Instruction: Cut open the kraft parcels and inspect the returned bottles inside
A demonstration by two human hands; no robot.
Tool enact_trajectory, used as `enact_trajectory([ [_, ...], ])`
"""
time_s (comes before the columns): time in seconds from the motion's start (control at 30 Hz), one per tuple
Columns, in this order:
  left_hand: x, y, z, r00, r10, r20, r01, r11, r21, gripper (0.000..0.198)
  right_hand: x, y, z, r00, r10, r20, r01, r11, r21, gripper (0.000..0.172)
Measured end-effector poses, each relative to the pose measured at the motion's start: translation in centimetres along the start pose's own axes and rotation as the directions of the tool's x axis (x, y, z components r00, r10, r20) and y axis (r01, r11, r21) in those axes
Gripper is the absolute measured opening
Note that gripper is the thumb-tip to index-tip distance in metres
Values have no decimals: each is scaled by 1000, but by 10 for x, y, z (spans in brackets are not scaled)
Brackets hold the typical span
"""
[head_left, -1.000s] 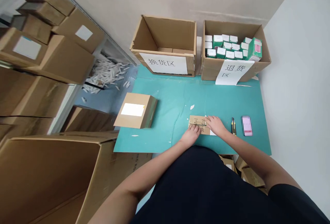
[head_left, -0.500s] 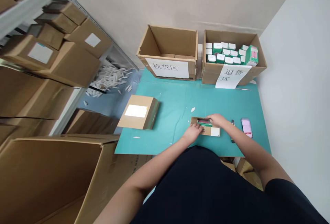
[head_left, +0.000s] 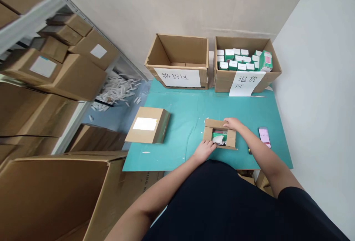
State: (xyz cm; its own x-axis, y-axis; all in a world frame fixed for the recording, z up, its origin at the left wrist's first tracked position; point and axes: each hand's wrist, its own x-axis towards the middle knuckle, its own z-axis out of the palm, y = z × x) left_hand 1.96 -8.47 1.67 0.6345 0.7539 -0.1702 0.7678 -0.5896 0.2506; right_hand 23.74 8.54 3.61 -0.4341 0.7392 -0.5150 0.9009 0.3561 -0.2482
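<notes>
A small cardboard box (head_left: 208, 133) lies opened on the green table (head_left: 180, 122) in front of me, its flaps spread out. Inside it I see something green and some white paper. My left hand (head_left: 204, 148) grips the near flap at the box's front left corner. My right hand (head_left: 232, 123) presses on the far flap, fingers curled over its edge. A phone (head_left: 264, 136) lies to the right of the box, and a utility knife is mostly hidden under my right forearm.
A closed cardboard box with a white label (head_left: 146, 125) sits at the table's left edge. Two big open cartons stand at the back: an almost empty one (head_left: 179, 61) and one (head_left: 244, 65) full of small green-and-white boxes. Shelves of cartons (head_left: 55, 71) are on the left, a large open carton (head_left: 55, 193) lower left.
The small box was closed under both hands; its flaps have now been pulled apart and the contents show. My right hand moved to the far flap, my left to the near one.
</notes>
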Motion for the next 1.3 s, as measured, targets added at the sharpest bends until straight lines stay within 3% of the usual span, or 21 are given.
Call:
enact_trajectory([
  [0.13, -11, 1, 10, 999, 22, -23, -24, 995, -94, 49, -4, 3, 5, 990, -22, -137, 19, 1000, -24, 48],
  [0.27, -20, 0, 18, 994, 42, -101, -67, 963, -261, 48, -25, -1, 19, 929, -135, -345, 79, 982, -171, 27],
  [0.33, -19, -1, 19, 991, -4, -131, -45, 928, -370, 41, -37, -5, 25, 916, -189, -353, 110, 966, -233, 18],
  [0.47, -1, -14, 7, 978, -194, -69, 133, 852, -506, 39, -57, -9, 36, 899, -290, -329, 214, 945, -248, 25],
  [0.57, 26, -30, -7, 983, -180, 26, 176, 905, -388, 35, -64, -9, 46, 879, -405, -253, 355, 909, -219, 26],
  [0.67, 50, -43, -19, 995, -42, 89, 59, 979, -194, 28, -67, -7, 56, 869, -477, -133, 443, 868, -224, 21],
  [0.8, 64, -51, -21, 992, 110, 55, -104, 988, -112, 17, -66, -8, 68, 896, -439, -58, 412, 875, -253, 22],
  [0.9, 62, -52, -16, 986, 156, 51, -151, 984, -89, 11, -68, -11, 72, 917, -394, -61, 367, 893, -260, 31],
  [1.1, 48, -49, -20, 981, 184, 52, -185, 983, -2, 9, -82, -20, 62, 903, -402, -150, 365, 904, -223, 22],
  [1.3, 22, -55, -30, 992, 45, -121, -54, 996, -70, 12, -104, -15, 50, 877, -360, -317, 325, 932, -158, 27],
])
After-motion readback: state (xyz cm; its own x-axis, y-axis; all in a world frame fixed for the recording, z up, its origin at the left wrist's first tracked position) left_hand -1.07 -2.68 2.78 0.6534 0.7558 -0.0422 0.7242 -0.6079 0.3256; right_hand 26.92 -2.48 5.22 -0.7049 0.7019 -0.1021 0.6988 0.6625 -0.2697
